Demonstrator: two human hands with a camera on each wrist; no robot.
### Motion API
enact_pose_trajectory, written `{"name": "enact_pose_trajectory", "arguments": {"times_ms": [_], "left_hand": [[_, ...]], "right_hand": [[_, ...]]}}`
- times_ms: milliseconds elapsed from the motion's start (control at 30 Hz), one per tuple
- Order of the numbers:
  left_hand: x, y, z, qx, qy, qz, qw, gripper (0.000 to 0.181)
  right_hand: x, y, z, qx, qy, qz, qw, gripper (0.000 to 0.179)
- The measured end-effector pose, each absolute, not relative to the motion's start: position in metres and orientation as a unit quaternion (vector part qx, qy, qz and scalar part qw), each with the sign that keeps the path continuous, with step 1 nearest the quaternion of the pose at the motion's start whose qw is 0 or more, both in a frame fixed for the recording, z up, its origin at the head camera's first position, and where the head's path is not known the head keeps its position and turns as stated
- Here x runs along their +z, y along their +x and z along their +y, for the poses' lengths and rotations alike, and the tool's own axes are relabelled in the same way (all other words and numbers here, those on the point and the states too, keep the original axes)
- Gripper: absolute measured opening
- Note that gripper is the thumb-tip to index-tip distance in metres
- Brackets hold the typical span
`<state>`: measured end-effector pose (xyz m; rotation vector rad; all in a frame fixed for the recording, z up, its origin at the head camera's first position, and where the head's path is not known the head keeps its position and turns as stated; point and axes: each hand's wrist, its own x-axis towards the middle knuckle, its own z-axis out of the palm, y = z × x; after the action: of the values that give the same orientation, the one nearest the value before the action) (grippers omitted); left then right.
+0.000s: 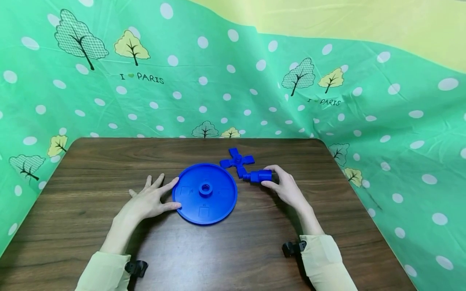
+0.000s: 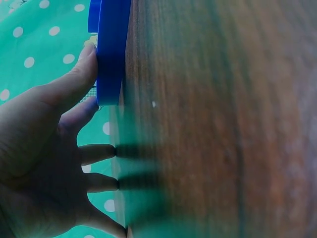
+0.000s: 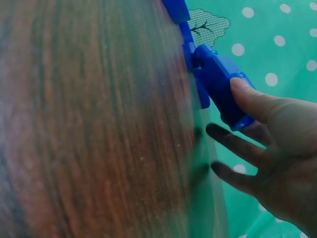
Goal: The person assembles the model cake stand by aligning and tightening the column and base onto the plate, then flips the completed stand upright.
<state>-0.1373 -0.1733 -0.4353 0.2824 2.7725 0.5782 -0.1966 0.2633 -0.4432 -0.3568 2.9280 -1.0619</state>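
A round blue plate [image 1: 222, 202] with a raised rim and a short hollow hub lies on the table. My left hand [image 1: 147, 202] is at its left side, fingers spread, with thumb and forefinger touching the rim. In the left wrist view, the same hand [image 2: 54, 144] shows its other fingertips resting on the tabletop. My right hand [image 1: 287, 188] pinches a blue stepped cylinder [image 1: 260, 176] between thumb and fingers, its narrow end pointing left. In the right wrist view, the cylinder [image 3: 220, 82] tilts, with its narrow end near the blue cross-shaped piece [image 3: 202, 94].
Behind the plate and the cylinder lies the four-armed blue cross [image 1: 237, 160], one arm close to the cylinder's narrow end. The wood-grain table [image 1: 233, 258] ends at a green dotted cloth [image 1: 225, 81] hanging at the back and sides.
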Motion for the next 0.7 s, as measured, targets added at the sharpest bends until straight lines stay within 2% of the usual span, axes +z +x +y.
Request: {"name": "enact_pose_trajectory", "arguments": {"times_ms": [233, 500, 700], "left_hand": [[-0.434, -0.138, -0.173, 0.201, 0.094, 0.962, 0.157, 0.088], [-0.433, -0.137, -0.171, 0.202, 0.09, 0.961, 0.167, 0.089], [-0.432, -0.133, -0.166, 0.206, 0.086, 0.959, 0.173, 0.089]], "right_hand": [[-0.437, -0.194, 0.261, -0.407, -0.104, 0.908, -0.016, 0.04], [-0.424, -0.186, 0.255, -0.452, -0.117, 0.882, -0.061, 0.04], [-0.414, -0.181, 0.244, -0.501, -0.112, 0.855, -0.073, 0.043]]}}
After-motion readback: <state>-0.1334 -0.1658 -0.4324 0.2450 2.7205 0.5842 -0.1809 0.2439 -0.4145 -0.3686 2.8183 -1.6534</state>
